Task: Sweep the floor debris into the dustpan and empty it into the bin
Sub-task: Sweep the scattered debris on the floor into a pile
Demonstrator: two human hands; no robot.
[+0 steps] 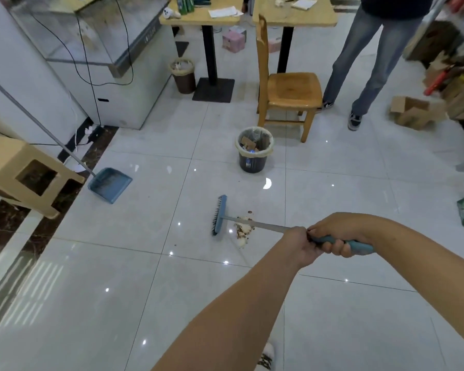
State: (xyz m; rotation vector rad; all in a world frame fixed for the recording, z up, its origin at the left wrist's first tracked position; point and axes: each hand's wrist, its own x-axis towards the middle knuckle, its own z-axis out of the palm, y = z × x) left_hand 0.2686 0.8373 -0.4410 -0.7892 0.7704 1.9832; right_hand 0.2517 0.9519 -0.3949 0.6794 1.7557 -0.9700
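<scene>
I hold a blue broom [220, 215] by its metal handle with both hands. My left hand [298, 243] grips the bare metal part, and my right hand [335, 236] grips the blue sleeve just behind it. The broom head rests on the tiled floor, just left of a small pile of white and brown debris [243, 230]. A blue dustpan [110, 185] with a long grey handle lies on the floor far to the left. A dark bin [254, 149] with a pale liner stands beyond the debris and holds cardboard and rubbish.
A wooden chair [289, 95] stands behind the bin, and a person in jeans [364, 62] stands to its right. A beige plastic stool [24, 172] is at left. A second small bin [183, 74] sits beside a table leg. Cardboard boxes [413, 113] lie at right.
</scene>
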